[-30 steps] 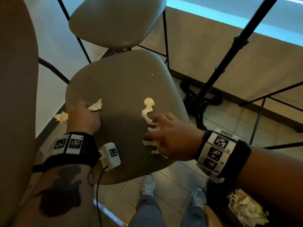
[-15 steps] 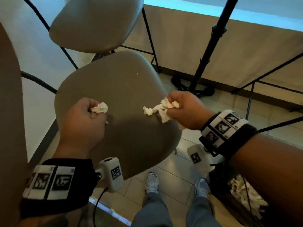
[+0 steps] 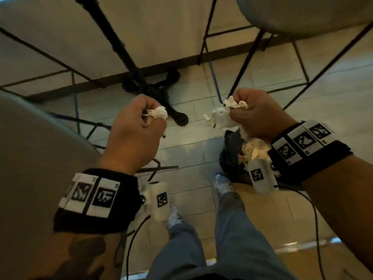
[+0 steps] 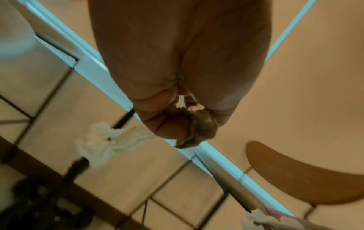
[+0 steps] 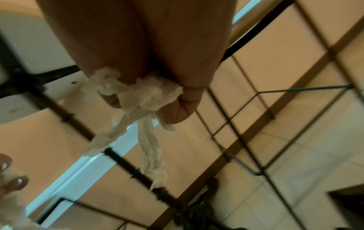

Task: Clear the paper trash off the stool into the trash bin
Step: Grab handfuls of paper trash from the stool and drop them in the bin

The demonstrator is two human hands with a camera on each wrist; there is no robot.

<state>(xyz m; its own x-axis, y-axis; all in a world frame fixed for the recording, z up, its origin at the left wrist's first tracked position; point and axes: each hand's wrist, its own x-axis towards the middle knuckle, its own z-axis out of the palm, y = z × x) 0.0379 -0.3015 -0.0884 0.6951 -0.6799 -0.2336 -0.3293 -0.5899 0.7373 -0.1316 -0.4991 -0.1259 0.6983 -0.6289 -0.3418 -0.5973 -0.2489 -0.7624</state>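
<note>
My left hand (image 3: 139,126) is curled round a small crumpled white paper wad (image 3: 158,112), held over the tiled floor; the left wrist view shows the wad (image 4: 199,129) pinched at the fingertips. My right hand (image 3: 256,114) grips a larger bunch of twisted white paper (image 3: 219,116), its strands hanging down (image 5: 149,140). Just below the right hand stands the black-lined trash bin (image 3: 230,156) with crumpled paper (image 3: 256,148) inside. The grey stool seat (image 3: 30,158) is at the left edge; no paper shows on the visible part.
A black tripod pole (image 3: 121,49) and its base (image 3: 153,87) stand on the floor ahead. Thin black stool legs (image 3: 244,63) cross the view; another grey seat (image 3: 302,13) is top right. My legs and shoes (image 3: 224,184) are below, beside the bin.
Both hands lifted the paper off the stool and swung right, away from the seat. They now hang over the floor, the right one above the bin.
</note>
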